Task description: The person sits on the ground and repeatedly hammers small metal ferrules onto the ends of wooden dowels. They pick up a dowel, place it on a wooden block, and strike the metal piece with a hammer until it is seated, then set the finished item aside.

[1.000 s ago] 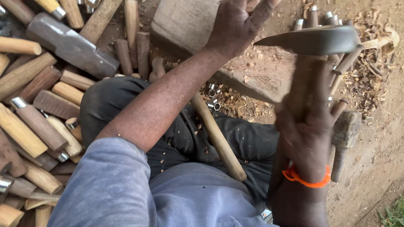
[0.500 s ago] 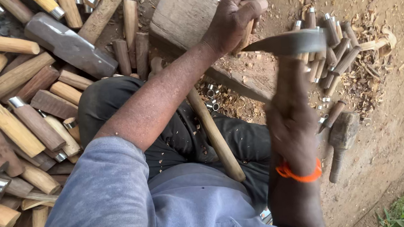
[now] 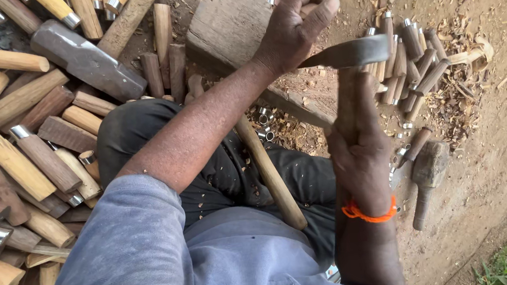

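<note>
We see our right hand [image 3: 359,146] gripping the handle of a grey, flat-headed metal hatchet [image 3: 346,54], its blade level above the weathered wooden chopping block [image 3: 229,24]. Our left hand [image 3: 293,28] closes around a pale wooden piece [image 3: 315,6] on that block. Ferruled wooden handles [image 3: 407,64] lie just beyond; a dark sledgehammer head [image 3: 87,59] rests to the left.

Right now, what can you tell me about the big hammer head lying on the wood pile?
The hammer head is a heavy grey block of dull, worn metal, wide and blunt at its upper left end and narrowing toward its lower right end. It lies slantwise on the pale and brown wooden handles, left of the chopping block. Neither hand touches it.
</note>
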